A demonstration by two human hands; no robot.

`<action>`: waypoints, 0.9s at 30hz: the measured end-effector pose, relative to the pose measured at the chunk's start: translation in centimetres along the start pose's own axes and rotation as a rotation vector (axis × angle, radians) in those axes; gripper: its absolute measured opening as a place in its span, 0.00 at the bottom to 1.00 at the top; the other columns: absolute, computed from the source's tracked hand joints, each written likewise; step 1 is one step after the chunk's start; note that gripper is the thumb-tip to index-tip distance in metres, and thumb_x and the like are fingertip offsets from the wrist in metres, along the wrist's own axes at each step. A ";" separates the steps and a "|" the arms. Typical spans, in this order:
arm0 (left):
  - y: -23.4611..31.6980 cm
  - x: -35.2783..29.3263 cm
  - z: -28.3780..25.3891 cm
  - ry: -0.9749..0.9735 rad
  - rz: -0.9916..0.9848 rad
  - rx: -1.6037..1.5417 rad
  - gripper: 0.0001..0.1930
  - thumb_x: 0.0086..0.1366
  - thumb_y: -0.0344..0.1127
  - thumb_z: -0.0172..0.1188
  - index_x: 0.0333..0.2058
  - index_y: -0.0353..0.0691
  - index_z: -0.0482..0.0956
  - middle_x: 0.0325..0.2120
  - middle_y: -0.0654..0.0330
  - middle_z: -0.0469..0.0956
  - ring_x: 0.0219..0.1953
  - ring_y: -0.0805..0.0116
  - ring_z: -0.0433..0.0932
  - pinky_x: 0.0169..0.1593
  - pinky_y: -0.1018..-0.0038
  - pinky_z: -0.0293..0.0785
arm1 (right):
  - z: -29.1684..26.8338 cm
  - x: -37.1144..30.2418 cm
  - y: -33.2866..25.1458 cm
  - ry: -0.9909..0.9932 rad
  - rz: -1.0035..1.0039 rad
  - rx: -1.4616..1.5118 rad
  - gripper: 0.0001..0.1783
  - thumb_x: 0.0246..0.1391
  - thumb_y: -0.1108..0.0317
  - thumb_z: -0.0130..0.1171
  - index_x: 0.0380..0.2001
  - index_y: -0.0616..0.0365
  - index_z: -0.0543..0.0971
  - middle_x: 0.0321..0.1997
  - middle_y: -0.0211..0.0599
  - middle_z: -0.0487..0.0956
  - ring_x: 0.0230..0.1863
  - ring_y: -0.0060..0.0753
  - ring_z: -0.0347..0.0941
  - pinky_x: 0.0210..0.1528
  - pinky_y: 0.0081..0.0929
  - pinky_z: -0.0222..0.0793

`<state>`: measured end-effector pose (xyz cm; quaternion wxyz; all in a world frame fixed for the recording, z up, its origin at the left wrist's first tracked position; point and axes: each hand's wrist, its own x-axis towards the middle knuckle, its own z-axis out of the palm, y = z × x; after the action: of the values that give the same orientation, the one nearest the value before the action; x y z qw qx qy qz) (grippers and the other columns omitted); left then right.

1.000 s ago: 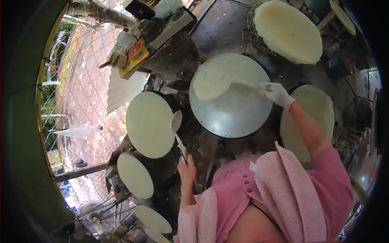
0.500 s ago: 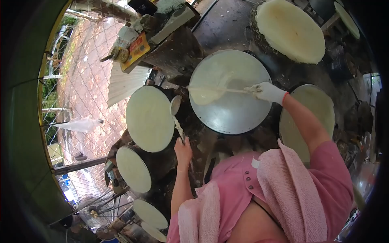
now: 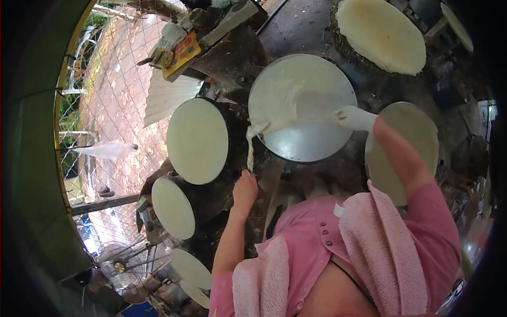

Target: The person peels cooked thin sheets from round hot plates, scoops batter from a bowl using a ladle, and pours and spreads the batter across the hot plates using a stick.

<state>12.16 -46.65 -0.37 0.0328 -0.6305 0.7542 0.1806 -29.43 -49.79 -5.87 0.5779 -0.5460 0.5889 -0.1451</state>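
My left hand (image 3: 245, 191) is closed round the handle of a batter-coated ladle (image 3: 251, 150). Its bowl end is at the left edge of a large round metal griddle (image 3: 303, 148). Pale wet batter (image 3: 280, 87) covers much of the griddle's far and left part, leaving bare metal at the near side. In a white glove, my right hand (image 3: 356, 118) grips the right end of a long thin spreading stick (image 3: 301, 122), which lies low across the griddle and is blurred by motion. The fingers of that hand are partly hidden by the glove.
Round pans covered with pale batter stand at left (image 3: 198, 142) and lower left (image 3: 173, 208), another at right (image 3: 404, 153). A large thin flatbread (image 3: 380, 34) rests on a round stand at far right. A wire fence (image 3: 113, 79) and a fan (image 3: 120, 267) are at left.
My left hand has moved right and slightly away, bringing the ladle from beside the left pan to the griddle's edge. Batter now spreads over more of the griddle's far left.
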 end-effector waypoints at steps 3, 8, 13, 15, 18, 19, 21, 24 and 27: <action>0.1 -4.6 0.2 -0.161 0.052 0.044 0.11 0.62 0.37 0.50 0.32 0.34 0.61 0.19 0.43 0.74 0.23 0.43 0.76 0.27 0.54 0.72 | 0.8 -4.3 0.5 -0.025 0.089 0.039 0.20 0.51 0.68 0.56 0.48 0.64 0.74 0.35 0.33 0.79 0.32 0.19 0.69 0.39 0.15 0.66; -0.1 -5.8 2.8 -0.280 0.182 -0.259 0.11 0.62 0.37 0.50 0.34 0.34 0.63 0.21 0.39 0.74 0.27 0.39 0.75 0.29 0.52 0.70 | 8.2 -11.3 -0.3 0.278 0.074 0.802 0.17 0.52 0.64 0.56 0.44 0.58 0.77 0.22 0.30 0.75 0.23 0.17 0.66 0.26 0.13 0.64; -0.8 -1.7 -3.5 -0.239 0.285 -0.594 0.09 0.62 0.36 0.53 0.34 0.37 0.70 0.23 0.43 0.74 0.29 0.42 0.74 0.29 0.60 0.68 | 18.8 -7.5 -6.0 0.174 0.282 1.379 0.08 0.53 0.60 0.56 0.31 0.52 0.74 0.14 0.22 0.66 0.08 0.16 0.57 0.06 0.18 0.48; -3.1 -1.3 -4.4 -0.130 0.224 -0.706 0.07 0.64 0.35 0.51 0.34 0.37 0.70 0.17 0.56 0.71 0.19 0.66 0.73 0.24 0.68 0.68 | 22.3 -4.0 -10.1 0.285 0.345 1.167 0.08 0.55 0.58 0.54 0.29 0.49 0.72 0.15 0.21 0.66 0.09 0.15 0.59 0.07 0.19 0.55; -5.8 -1.1 -6.1 -0.118 0.163 -0.899 0.07 0.66 0.35 0.49 0.32 0.38 0.69 0.16 0.65 0.68 0.15 0.79 0.67 0.19 0.77 0.64 | 28.7 1.4 -8.6 0.560 0.341 0.604 0.13 0.56 0.55 0.48 0.37 0.51 0.72 0.27 0.41 0.77 0.24 0.41 0.73 0.24 0.38 0.67; -6.8 -1.1 -6.5 -0.164 0.096 -0.997 0.06 0.66 0.34 0.48 0.32 0.38 0.68 0.15 0.67 0.67 0.14 0.81 0.65 0.18 0.80 0.61 | 29.5 2.2 -8.7 0.693 0.415 0.261 0.15 0.56 0.54 0.46 0.39 0.51 0.72 0.32 0.47 0.78 0.32 0.52 0.75 0.32 0.45 0.69; -8.0 -1.8 -6.7 -0.217 0.035 -1.099 0.06 0.66 0.33 0.47 0.32 0.38 0.67 0.15 0.69 0.65 0.13 0.83 0.62 0.16 0.83 0.58 | 29.6 1.1 -7.6 0.826 0.516 0.191 0.16 0.54 0.54 0.44 0.41 0.50 0.71 0.38 0.53 0.76 0.43 0.62 0.69 0.43 0.51 0.63; -9.3 -3.1 -6.6 -0.236 -0.062 -1.110 0.05 0.66 0.32 0.47 0.31 0.39 0.65 0.14 0.69 0.63 0.12 0.84 0.60 0.15 0.85 0.56 | 27.9 -1.9 -6.0 0.942 0.586 0.306 0.14 0.54 0.56 0.45 0.39 0.51 0.72 0.33 0.52 0.77 0.36 0.60 0.72 0.37 0.50 0.67; -9.1 -3.9 -5.7 -0.214 -0.094 -1.126 0.05 0.67 0.32 0.46 0.30 0.40 0.65 0.14 0.69 0.63 0.12 0.84 0.60 0.15 0.85 0.56 | 26.8 -3.4 -5.4 0.900 0.551 0.650 0.14 0.54 0.57 0.46 0.39 0.52 0.72 0.31 0.53 0.77 0.33 0.59 0.73 0.36 0.50 0.68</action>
<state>22.76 -46.07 3.86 -0.2239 -0.5618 0.5054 0.6155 -5.21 -36.70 -7.53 0.4258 -0.0552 0.8201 -0.3783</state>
